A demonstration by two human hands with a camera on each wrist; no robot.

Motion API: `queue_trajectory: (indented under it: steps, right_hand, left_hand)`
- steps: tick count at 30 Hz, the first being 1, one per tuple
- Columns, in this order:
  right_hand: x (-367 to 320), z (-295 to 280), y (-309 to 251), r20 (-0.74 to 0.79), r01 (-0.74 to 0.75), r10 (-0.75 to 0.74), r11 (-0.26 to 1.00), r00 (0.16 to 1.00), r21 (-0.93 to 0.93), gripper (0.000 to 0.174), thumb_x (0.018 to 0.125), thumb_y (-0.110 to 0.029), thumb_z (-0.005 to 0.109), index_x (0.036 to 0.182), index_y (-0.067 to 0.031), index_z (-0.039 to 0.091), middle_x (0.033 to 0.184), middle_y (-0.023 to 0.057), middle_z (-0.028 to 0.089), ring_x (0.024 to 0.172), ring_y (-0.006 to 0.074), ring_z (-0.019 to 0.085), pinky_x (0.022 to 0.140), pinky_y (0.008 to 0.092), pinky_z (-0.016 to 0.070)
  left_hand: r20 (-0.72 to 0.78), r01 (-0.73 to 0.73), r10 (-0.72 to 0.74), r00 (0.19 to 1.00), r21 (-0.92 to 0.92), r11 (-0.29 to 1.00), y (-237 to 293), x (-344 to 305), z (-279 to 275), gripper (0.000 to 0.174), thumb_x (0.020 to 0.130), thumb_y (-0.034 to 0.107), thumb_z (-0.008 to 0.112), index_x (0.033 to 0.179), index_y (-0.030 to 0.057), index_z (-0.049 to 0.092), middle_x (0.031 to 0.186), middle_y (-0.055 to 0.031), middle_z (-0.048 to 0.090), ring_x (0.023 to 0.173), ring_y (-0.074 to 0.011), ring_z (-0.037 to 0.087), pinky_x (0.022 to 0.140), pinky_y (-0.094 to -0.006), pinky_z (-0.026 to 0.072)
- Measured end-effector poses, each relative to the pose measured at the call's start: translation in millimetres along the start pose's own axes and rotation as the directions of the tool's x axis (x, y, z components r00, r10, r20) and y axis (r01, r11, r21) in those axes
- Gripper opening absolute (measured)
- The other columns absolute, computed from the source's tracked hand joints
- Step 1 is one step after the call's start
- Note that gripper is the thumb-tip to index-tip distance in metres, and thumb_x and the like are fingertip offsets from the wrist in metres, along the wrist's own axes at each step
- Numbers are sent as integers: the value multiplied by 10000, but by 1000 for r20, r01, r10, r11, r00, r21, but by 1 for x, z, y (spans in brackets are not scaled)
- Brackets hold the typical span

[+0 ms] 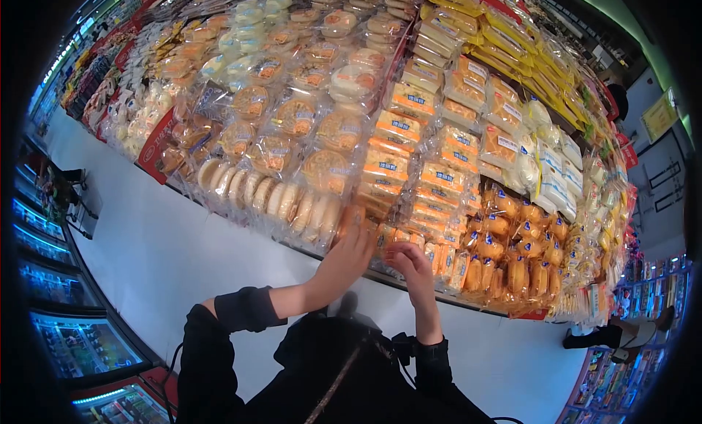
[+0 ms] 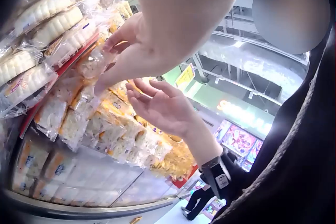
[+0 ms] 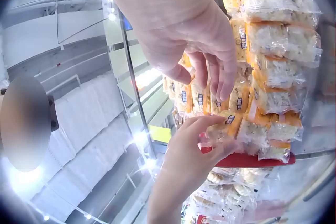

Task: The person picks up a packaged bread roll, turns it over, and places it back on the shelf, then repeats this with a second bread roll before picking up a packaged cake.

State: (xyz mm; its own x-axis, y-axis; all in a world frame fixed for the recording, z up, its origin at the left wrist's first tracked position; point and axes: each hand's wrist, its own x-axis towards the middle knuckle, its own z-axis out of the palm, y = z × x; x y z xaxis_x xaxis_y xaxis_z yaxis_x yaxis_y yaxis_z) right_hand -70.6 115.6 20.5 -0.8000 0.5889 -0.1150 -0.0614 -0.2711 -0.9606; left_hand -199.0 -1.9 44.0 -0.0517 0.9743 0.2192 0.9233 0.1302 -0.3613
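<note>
My left hand [image 1: 346,257] is at the front edge of the bread display, beside a row of round packaged flatbreads [image 1: 267,196]. In the right wrist view its thumb and fingers pinch a small clear-wrapped pastry [image 3: 229,123] with an orange label. More orange-labelled wrapped pastries [image 3: 273,71] stand in rows around it. Close by on the right, my right hand [image 1: 417,274] hovers over the same rows, fingers loosely bent. The right wrist view shows its fingertips right at the packets, with nothing gripped.
Bagged brown rolls [image 1: 518,274] fill the section to the right, with yellow packs [image 1: 504,44] farther back. A red price strip [image 1: 155,148] runs along the left front edge. Glass-fronted coolers [image 1: 80,340] line the far left; a person [image 1: 621,335] is at the right.
</note>
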Motion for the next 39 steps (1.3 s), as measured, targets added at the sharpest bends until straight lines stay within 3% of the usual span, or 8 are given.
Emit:
queue_trajectory:
  steps: [4,5,8,11,18,21,33,39]
  right_hand:
    - [1,-1,2,15,1,0,1000,1000,-23,192,858,-80,455,1010,25,505,974,102,563,864,156,559,783,283,463]
    - [2,-3,5,19,8,-7,1000,1000,-23,191,858,-79,454,1009,25,505,973,102,563,864,158,559,783,285,464]
    - [4,-4,7,30,22,-21,1000,999,-22,185,861,-74,444,1003,27,504,972,107,563,863,163,562,785,291,467]
    - [1,-7,4,23,50,-50,999,999,-13,179,865,-70,431,996,27,503,968,112,564,860,169,563,789,295,468]
    - [-6,-24,-2,-90,99,-94,994,992,47,190,884,-114,412,990,10,510,945,97,569,854,164,563,780,288,449]
    - [-6,-27,-1,-104,100,-94,994,990,52,183,881,-100,411,988,7,513,938,94,570,853,160,563,778,282,450]
    - [-6,-26,1,-120,91,-86,995,989,41,165,871,-67,419,977,10,521,923,84,571,848,146,557,769,272,456]
    - [-5,-24,11,-137,101,-96,994,986,31,168,867,-75,428,978,9,522,933,90,574,848,155,562,783,291,466]
  left_hand:
    - [-4,-7,7,1000,-146,989,-5,-2,-17,372,736,161,476,1064,-16,485,1123,-180,480,1025,-275,438,866,-305,350]
    - [-21,9,-11,1000,-105,994,-5,-1,-14,357,727,158,477,1046,-2,495,1096,-154,483,1005,-256,442,837,-296,359]
    - [117,54,-21,993,-284,957,-6,3,-11,477,640,37,545,1096,-43,434,1197,-155,408,1089,-274,386,877,-299,354]
    - [157,88,-28,987,-388,917,-11,6,-13,461,645,21,533,1092,-44,438,1175,-156,409,1076,-280,394,881,-311,362]
    - [-52,47,-87,995,-519,854,-21,0,-16,427,669,21,534,1082,-36,439,1116,-171,434,1056,-308,410,889,-359,369]
    - [-40,71,-113,993,-565,822,-19,-3,-10,425,672,34,548,1078,-25,441,1105,-165,443,1050,-308,414,888,-365,367]
    - [-18,47,-65,998,-505,862,-19,-6,-7,364,676,58,556,1022,-15,470,1050,-146,482,1018,-285,446,865,-354,360]
    - [-99,-4,-43,994,-425,905,-18,-5,-1,347,639,65,522,974,-2,459,971,-131,475,953,-257,450,841,-326,362]
